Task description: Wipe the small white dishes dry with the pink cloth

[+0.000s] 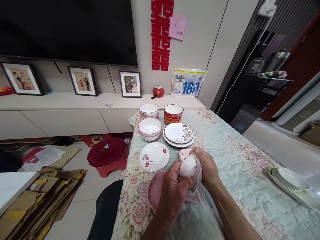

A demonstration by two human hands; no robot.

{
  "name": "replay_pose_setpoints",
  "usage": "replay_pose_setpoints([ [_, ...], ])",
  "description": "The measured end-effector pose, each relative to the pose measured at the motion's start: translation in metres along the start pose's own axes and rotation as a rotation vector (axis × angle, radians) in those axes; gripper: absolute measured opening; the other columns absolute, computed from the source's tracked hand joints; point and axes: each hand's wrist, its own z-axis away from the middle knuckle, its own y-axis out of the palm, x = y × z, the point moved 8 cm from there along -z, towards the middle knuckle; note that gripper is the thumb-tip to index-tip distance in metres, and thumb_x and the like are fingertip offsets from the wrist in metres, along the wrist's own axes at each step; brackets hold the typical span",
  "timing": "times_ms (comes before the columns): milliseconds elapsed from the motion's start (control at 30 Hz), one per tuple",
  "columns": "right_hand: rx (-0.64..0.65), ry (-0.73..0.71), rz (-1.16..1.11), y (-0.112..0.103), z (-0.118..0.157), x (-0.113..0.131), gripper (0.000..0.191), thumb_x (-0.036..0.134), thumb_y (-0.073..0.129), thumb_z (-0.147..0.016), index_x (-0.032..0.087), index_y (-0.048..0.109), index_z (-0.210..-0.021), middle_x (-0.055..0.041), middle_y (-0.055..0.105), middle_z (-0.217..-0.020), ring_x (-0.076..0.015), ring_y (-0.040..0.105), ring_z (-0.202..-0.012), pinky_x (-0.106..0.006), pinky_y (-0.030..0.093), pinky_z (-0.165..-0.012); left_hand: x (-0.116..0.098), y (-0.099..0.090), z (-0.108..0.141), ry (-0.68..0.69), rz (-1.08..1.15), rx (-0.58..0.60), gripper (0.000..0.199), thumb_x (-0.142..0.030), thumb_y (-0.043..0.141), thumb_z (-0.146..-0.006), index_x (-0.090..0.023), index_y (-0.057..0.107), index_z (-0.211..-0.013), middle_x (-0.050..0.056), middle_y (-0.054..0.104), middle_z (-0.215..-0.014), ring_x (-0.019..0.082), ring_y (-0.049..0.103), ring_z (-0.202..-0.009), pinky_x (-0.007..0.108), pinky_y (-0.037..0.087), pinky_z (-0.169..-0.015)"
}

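My left hand point(174, 188) is closed around the side of a small white bowl point(187, 166), its thumb along the lower rim. My right hand point(207, 166) grips a pale pinkish cloth point(195, 196) that wraps the bowl's right side and hangs below it. Beneath my left forearm, partly hidden, lies a pink dish point(155, 190). Just behind my hands a pink patterned dish point(184, 153) shows in part. Close by stand a stack of white plates with red flowers point(155, 156) and a stack of larger plates with brown flowers point(175, 133).
Stacked bowls point(150, 128) and red and orange bowls point(173, 115) stand farther back on the flowered tablecloth point(225, 156). At right, a green-rimmed tray point(287, 191) holds white dishes. Left on the floor are a red stool point(107, 155) and flattened cardboard point(50, 190).
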Motion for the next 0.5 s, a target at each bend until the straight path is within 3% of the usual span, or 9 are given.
replay_pose_setpoints([
  [167,0.026,-0.091,0.144,-0.006,0.001,0.012,0.045,0.050,0.054,-0.094,0.021,0.051,-0.060,0.0034,0.045,-0.055,-0.0132,0.040,-0.051,-0.026,0.032,-0.049,-0.005,0.004,0.000,-0.023,-0.038,0.099,0.016,-0.030,0.068,-0.078,-0.017,0.058,-0.080,-0.005,0.049,-0.063,0.011,0.040,-0.058,0.021,0.034,-0.053],
  [367,0.021,-0.331,0.337,0.004,0.009,0.035,0.028,0.039,0.061,-0.087,0.021,0.062,-0.067,-0.0013,0.059,-0.068,-0.0179,0.053,-0.067,-0.030,0.039,-0.066,-0.018,-0.001,0.004,0.077,-0.270,0.044,0.006,-0.018,0.060,-0.078,-0.020,0.060,-0.073,-0.004,0.054,-0.062,0.013,0.045,-0.059,0.023,0.035,-0.055],
  [433,-0.011,-0.316,0.312,0.003,0.009,0.032,0.032,0.041,0.055,-0.091,0.021,0.060,-0.067,-0.0012,0.058,-0.068,-0.0178,0.053,-0.066,-0.030,0.040,-0.064,-0.021,-0.002,0.005,0.106,-0.303,0.012,0.009,-0.017,0.060,-0.078,-0.020,0.060,-0.070,-0.004,0.053,-0.060,0.013,0.044,-0.058,0.023,0.034,-0.055],
  [500,-0.031,-0.202,0.218,0.001,0.005,0.020,0.040,0.045,0.046,-0.098,0.022,0.057,-0.068,0.0001,0.055,-0.063,-0.0165,0.050,-0.058,-0.029,0.039,-0.055,-0.020,-0.004,0.006,0.100,-0.276,-0.003,0.009,-0.018,0.061,-0.079,-0.020,0.060,-0.070,-0.005,0.052,-0.059,0.013,0.042,-0.058,0.022,0.033,-0.054],
])
